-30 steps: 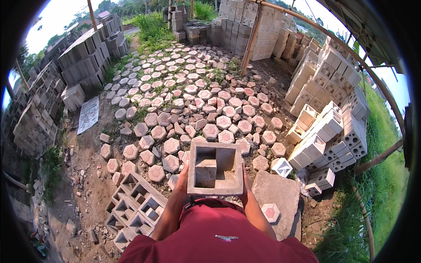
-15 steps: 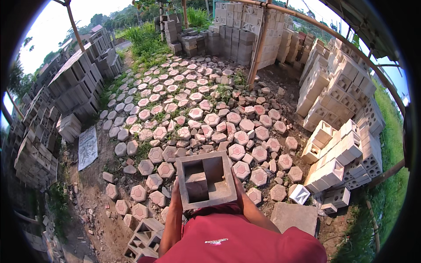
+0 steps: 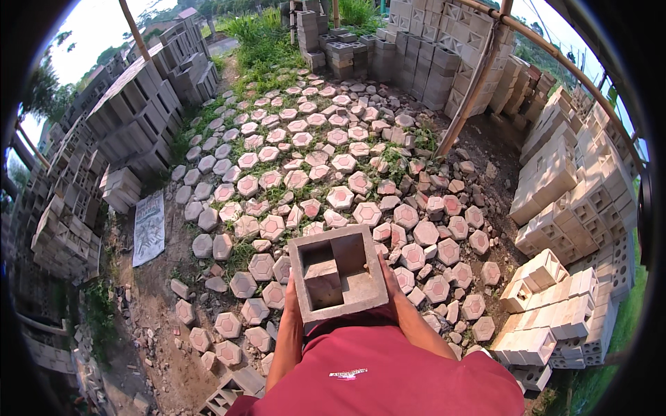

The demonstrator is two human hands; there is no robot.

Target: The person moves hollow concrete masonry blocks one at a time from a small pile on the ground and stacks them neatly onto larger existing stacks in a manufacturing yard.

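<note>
The person holds a square hollow block (image 3: 323, 281) between two bare hands, out in front of the red shirt (image 3: 388, 360), just past its front. The left hand (image 3: 291, 297) presses flat along the block's left wall, and the right hand (image 3: 397, 288) does the same on the right wall, so the block is clamped from both sides. Neither hand stands free; both are closed in on the block, though from here I cannot tell how the fingers are spread, as the block's walls hide most of them. The two forearms run up from either side of the shirt, the left one steeper, the right one slanting inward. The block's open face looks up, a little turned, showing its inner partition and stepped hollows.

Beyond the block, six-sided paving stones (image 3: 261, 266) cover the ground, with rubble and grass between them. Low on the left, near the left forearm, lie more hollow blocks (image 3: 239, 388). Pale blocks (image 3: 548, 312) are piled on the right, grey blocks (image 3: 132, 114) on the left, with a white sack (image 3: 148, 229) lying nearby.
</note>
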